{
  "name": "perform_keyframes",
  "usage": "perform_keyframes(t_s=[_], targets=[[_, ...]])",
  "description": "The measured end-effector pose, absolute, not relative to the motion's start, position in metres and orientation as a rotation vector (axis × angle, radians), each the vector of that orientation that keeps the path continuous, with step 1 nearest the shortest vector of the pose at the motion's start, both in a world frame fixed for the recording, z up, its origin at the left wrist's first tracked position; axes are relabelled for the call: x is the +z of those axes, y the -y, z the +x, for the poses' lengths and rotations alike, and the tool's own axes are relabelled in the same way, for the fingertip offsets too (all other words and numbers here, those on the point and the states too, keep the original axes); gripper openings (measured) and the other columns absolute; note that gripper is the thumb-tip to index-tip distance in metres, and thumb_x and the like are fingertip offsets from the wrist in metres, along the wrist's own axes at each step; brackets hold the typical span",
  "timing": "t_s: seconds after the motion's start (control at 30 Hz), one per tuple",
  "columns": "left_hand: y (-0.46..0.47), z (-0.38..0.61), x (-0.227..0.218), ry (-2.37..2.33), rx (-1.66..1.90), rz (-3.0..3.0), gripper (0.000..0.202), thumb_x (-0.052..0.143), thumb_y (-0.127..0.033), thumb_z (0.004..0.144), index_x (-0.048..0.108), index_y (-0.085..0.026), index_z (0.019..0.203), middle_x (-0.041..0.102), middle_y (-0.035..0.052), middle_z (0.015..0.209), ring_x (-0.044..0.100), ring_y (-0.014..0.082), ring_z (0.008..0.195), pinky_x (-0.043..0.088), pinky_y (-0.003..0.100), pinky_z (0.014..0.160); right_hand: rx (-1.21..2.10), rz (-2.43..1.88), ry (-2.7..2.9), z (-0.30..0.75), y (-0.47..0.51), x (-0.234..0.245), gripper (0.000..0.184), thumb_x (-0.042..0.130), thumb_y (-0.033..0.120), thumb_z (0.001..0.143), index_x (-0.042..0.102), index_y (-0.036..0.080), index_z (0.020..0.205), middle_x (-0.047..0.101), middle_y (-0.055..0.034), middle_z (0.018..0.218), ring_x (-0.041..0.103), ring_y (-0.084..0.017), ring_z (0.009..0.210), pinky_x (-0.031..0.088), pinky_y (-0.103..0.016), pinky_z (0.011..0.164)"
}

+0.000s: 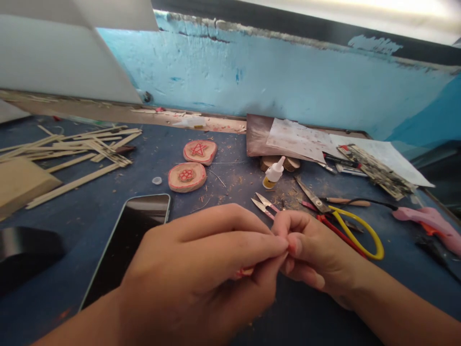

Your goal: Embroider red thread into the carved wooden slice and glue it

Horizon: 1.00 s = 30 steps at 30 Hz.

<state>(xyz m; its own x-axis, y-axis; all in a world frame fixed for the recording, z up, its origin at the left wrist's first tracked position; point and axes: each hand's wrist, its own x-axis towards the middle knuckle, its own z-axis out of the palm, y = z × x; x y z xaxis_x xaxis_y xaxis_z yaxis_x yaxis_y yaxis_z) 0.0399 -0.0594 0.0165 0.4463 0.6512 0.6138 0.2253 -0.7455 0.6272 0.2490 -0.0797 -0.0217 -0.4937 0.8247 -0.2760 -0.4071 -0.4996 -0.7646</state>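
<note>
My left hand and my right hand meet low in the middle of the view, fingertips pinched together. Both are closed on something small and reddish that their fingers mostly hide; I cannot name it. Just beyond the fingertips lie small thread snips on the blue table. A phone with a dark screen lies left of my left hand. Two round wooden slices with red patterns, one a star and one a flower, rest farther back.
A small glue bottle stands behind the snips. Yellow-handled scissors and a pink glue gun lie at right, papers behind them. Wooden sticks are piled at left beside a wood block. A blue wall closes the back.
</note>
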Motion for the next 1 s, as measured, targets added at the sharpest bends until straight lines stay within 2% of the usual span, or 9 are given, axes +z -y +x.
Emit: perform_keyframes(t_s=[0.1, 0.27, 0.4, 0.6, 0.83, 1.0], targets=[[0.063, 0.04, 0.011, -0.745, 1.314, 2.29, 0.013, 0.076, -0.015, 0.095, 0.08, -0.025, 0.102, 0.087, -0.005, 0.096, 0.081, 0.0069, 0.076, 0.065, 0.006, 0.078, 2.047, -0.831, 0.817, 0.249, 0.08, -0.021, 0.047, 0.099, 0.053, 0.078, 0.065, 0.019, 0.078, 0.067, 0.0068, 0.059, 0.036, 0.0, 0.033, 0.027, -0.011, 0.033], [0.063, 0.04, 0.014, -0.727, 1.267, 2.281, 0.013, 0.081, -0.014, 0.091, 0.08, -0.025, 0.097, 0.086, -0.0067, 0.095, 0.081, 0.0057, 0.076, 0.064, 0.005, 0.085, 2.042, -0.824, 0.837, 0.25, 0.082, -0.02, 0.046, 0.098, 0.051, 0.079, 0.066, 0.019, 0.077, 0.068, 0.0052, 0.06, 0.039, -0.001, 0.034, 0.029, -0.012, 0.032], [0.059, 0.042, 0.018, -0.735, 1.24, 2.23, 0.017, 0.085, -0.013, 0.088, 0.081, -0.026, 0.098, 0.086, -0.0058, 0.094, 0.08, 0.0073, 0.074, 0.065, 0.007, 0.073, 1.95, -0.842, 0.857, 0.253, 0.084, -0.019, 0.037, 0.096, 0.045, 0.084, 0.071, 0.018, 0.081, 0.073, 0.0025, 0.064, 0.044, -0.001, 0.037, 0.033, -0.011, 0.036], [0.057, 0.04, 0.013, -0.7, 1.237, 2.042, 0.016, 0.094, -0.022, 0.086, 0.081, -0.026, 0.095, 0.083, -0.0066, 0.089, 0.077, 0.0077, 0.072, 0.063, 0.01, 0.064, 1.812, -0.907, 0.892, 0.252, 0.086, -0.015, 0.029, 0.095, 0.038, 0.086, 0.074, 0.018, 0.081, 0.076, 0.0003, 0.066, 0.049, -0.003, 0.038, 0.035, -0.012, 0.037], [0.055, 0.042, 0.013, -0.746, 1.166, 2.002, 0.016, 0.092, -0.014, 0.085, 0.08, -0.024, 0.088, 0.08, -0.0076, 0.085, 0.076, 0.008, 0.073, 0.062, 0.012, 0.065, 1.592, -0.983, 0.988, 0.251, 0.091, -0.01, 0.021, 0.098, 0.03, 0.082, 0.081, 0.019, 0.08, 0.072, 0.0001, 0.061, 0.058, -0.007, 0.044, 0.043, -0.015, 0.042], [0.056, 0.04, 0.012, -0.779, 1.154, 2.061, 0.014, 0.091, -0.016, 0.084, 0.08, -0.024, 0.086, 0.079, -0.0076, 0.082, 0.075, 0.0073, 0.07, 0.062, 0.012, 0.064, 1.2, -1.111, 1.204, 0.255, 0.095, -0.007, 0.019, 0.103, 0.026, 0.076, 0.085, 0.024, 0.081, 0.073, 0.0014, 0.062, 0.061, -0.011, 0.046, 0.046, -0.02, 0.043]])
